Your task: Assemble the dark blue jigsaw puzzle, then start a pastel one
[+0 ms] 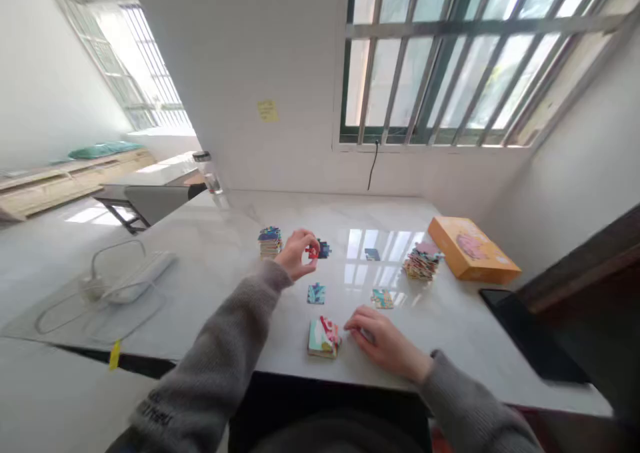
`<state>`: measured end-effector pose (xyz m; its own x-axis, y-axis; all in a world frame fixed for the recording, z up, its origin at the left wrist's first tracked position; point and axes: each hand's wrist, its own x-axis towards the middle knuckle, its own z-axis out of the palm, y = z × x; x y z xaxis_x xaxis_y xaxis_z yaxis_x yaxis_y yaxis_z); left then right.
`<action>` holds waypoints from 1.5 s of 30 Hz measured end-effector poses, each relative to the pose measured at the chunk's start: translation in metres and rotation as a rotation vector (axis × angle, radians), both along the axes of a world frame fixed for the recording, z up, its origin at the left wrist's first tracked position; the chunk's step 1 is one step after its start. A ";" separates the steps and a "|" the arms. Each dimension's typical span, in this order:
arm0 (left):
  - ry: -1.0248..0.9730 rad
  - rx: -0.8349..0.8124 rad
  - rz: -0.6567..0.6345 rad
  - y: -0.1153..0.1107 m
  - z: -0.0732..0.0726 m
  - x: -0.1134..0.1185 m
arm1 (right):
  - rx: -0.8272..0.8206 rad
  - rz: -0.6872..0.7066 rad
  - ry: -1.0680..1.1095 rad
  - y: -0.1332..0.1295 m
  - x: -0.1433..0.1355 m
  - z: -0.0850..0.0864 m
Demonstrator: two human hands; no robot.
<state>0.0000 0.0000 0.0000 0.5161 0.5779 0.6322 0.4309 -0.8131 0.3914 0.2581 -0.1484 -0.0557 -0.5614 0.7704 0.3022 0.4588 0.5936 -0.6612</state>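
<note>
My left hand [300,253] pinches a red jigsaw puzzle piece [313,249] between thumb and fingers. Right behind it a dark blue puzzle piece [325,249] shows; whether the two touch, I cannot tell. Beside that hand stands a stack of puzzle pieces [270,243], blue on top. My right hand [383,340] rests on the table, fingers loosely bent, with no piece visible in it. Its fingertips are just right of a neat stack [323,338] topped by a pale green and red piece. Single pieces lie flat: a teal one [316,294], a tan-and-teal one [383,298], a blue one [372,254].
An uneven pile of puzzle pieces [423,261] stands at the right, near an orange box [473,250]. A black flat object [535,336] lies at the right edge. Left on the white table [210,240] are a power strip [143,278] with cables and a clear bottle [213,180].
</note>
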 end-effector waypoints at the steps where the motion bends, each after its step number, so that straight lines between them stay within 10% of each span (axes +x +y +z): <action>1: -0.022 -0.007 0.002 0.000 -0.011 0.008 | 0.012 -0.020 0.001 0.002 0.001 0.000; 9: -0.057 -0.095 0.047 0.004 -0.060 0.034 | 0.142 -0.098 -0.064 0.034 0.000 0.010; 15: -0.194 -0.106 -0.012 -0.005 -0.058 0.038 | 0.333 -0.280 -0.025 0.094 -0.015 0.020; 19: -0.246 -0.112 -0.019 -0.010 -0.060 0.045 | 0.128 -0.329 0.239 0.116 -0.024 0.011; 27: -0.232 -0.095 -0.101 -0.014 -0.061 0.050 | -0.258 -0.241 0.545 0.113 -0.021 -0.005; 45: -0.085 -0.133 -0.150 -0.004 -0.076 0.042 | -0.292 -0.175 0.570 0.114 -0.008 -0.009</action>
<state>0.0416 -0.0039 -0.0762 0.5505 0.5800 0.6005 0.2697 -0.8043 0.5295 0.2497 -0.0341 -0.0652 -0.2347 0.9310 0.2795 0.0629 0.3015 -0.9514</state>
